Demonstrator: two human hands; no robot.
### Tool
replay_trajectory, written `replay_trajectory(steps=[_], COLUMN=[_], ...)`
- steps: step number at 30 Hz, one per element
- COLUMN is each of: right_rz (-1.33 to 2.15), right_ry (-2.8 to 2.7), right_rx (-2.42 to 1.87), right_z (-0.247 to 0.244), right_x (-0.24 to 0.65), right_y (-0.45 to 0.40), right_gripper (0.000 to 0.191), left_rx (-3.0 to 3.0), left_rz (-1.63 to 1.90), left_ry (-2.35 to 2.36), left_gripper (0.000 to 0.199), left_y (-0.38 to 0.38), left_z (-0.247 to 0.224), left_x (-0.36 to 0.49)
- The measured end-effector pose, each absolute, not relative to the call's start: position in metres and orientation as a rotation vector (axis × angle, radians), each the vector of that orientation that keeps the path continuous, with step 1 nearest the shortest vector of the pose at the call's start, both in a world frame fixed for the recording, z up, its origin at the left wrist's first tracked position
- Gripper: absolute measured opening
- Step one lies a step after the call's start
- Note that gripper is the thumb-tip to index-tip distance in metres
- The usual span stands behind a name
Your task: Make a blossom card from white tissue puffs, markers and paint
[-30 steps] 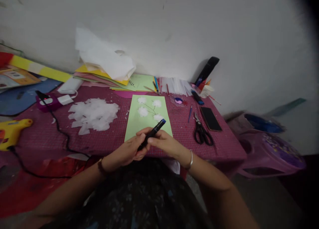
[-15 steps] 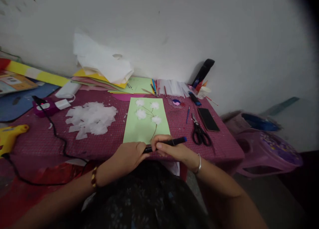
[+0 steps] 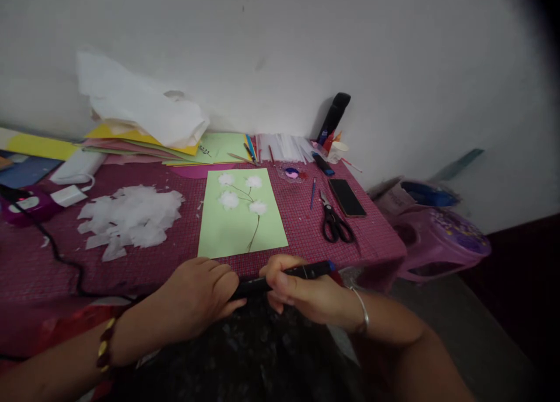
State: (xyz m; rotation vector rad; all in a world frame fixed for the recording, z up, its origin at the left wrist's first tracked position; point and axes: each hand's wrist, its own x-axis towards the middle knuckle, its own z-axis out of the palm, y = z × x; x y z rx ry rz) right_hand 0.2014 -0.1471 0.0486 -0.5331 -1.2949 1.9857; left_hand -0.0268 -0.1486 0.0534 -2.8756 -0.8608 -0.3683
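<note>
Both hands hold one black marker pen with a blue end (image 3: 313, 269), just off the table's front edge. My left hand (image 3: 199, 291) is closed round the marker's left end. My right hand (image 3: 301, 288) wraps its middle, and the blue end sticks out to the right. Whether the left end is a cap is hidden by my fingers. Just beyond my hands lies a light green sheet of paper (image 3: 219, 230). On it are several fluffy white flowers (image 3: 258, 207) and a thin brown drawn stem (image 3: 254, 233).
Left of the sheet lies a heap of white paper pieces (image 3: 131, 218). To the right are black-handled scissors (image 3: 336, 226), a blue pencil-like stick (image 3: 312, 193) and a phone (image 3: 347, 198). Coloured papers (image 3: 144, 138) are stacked by the wall. A pink stool (image 3: 431, 244) stands right of the table.
My hands and the marker have come back off the sheet's lower edge, nearer to my body. The whole stem now shows. The view has turned a little to the right.
</note>
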Motion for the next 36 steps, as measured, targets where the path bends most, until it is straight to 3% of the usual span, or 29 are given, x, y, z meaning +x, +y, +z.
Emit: replay_trajectory(steps=[3, 6, 9, 15, 21, 27, 32, 36], right_rz=[2.04, 1.898, 1.738, 1.927, 1.97, 1.807, 1.485, 1.444], right_ry=[-1.229, -1.018, -0.91, -0.908, -0.841, -0.922, -0.998, -1.013], right_rx=[-0.505, -0.467, -0.519, -0.542, -0.574, -0.626, -0.769, -0.803], right_z=[0.053, 0.066, 0.071, 0.052, 0.043, 0.033, 0.02, 0.021], right_x=[0.208, 0.224, 0.232, 0.217, 0.216, 0.226, 0.239, 0.254], right_y=[-0.145, -0.133, -0.118, -0.102, -0.092, -0.073, -0.047, -0.028], right_gripper=[0.033, 0.027, 0.029, 0.03, 0.031, 0.015, 0.015, 0.02], left_rx=[-2.96, -3.101, -3.069, -2.917, -2.939, -2.629, -2.58, -2.545], left_rz=[-0.368, -0.433, -0.673, -1.099, -2.215, -1.627, -1.428, -1.415], left_ry=[-0.896, -1.229, -1.617, -1.985, -2.526, -2.491, -2.07, -2.111], left_gripper=[0.039, 0.04, 0.039, 0.033, 0.03, 0.039, 0.032, 0.034], left_y=[-0.151, -0.147, -0.138, -0.125, -0.118, -0.092, -0.082, -0.076], left_z=[0.052, 0.049, 0.045, 0.047, 0.036, 0.012, -0.01, -0.013], left_x=[-0.034, -0.05, -0.064, -0.064, -0.051, -0.065, -0.078, -0.072])
